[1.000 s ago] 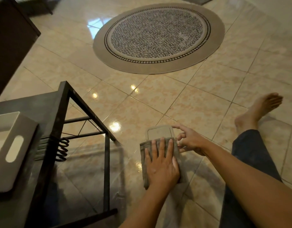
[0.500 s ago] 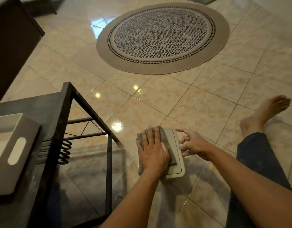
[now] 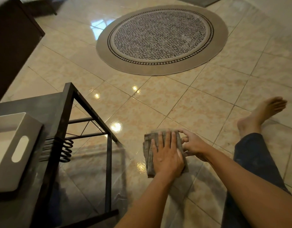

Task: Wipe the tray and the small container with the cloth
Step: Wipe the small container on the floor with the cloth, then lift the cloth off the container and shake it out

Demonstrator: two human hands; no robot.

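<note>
**Flat palm on a glossy floor: slip is the danger**

The floor (image 3: 199, 102) is the big worry. It's polished tile, shiny all round the cloth (image 3: 148, 145), and I reckon anything hard under that cloth could skate away if I push sideways harder than I press down.

The table (image 3: 48, 102) stands well left of the cloth. A wide sweep to that side could carry my elbow or the cloth into its near leg.

The tray (image 3: 31, 127) sits on the table, far left of the cloth and well out of reach from here. I'd judge it's not yet had its turn, and fetching it means a long lean. Its near end seems close to the table edge, so a careless grab might tip it off.

The cloth is folded and bunched. If a fold rolls under my palm, I'm polishing cloth against cloth.

The container? I can't see it. I take it to be under the cloth, fully covered.

Now the hands. My left hand (image 3: 166, 155) lies on top of the cloth, palm down, fingers straight and spread, closed on nothing, only pressing. My right hand (image 3: 193, 143) is at the cloth's right edge, wrist low, fingers curled towards it. Whether they pinch something there, I can't tell.
</note>
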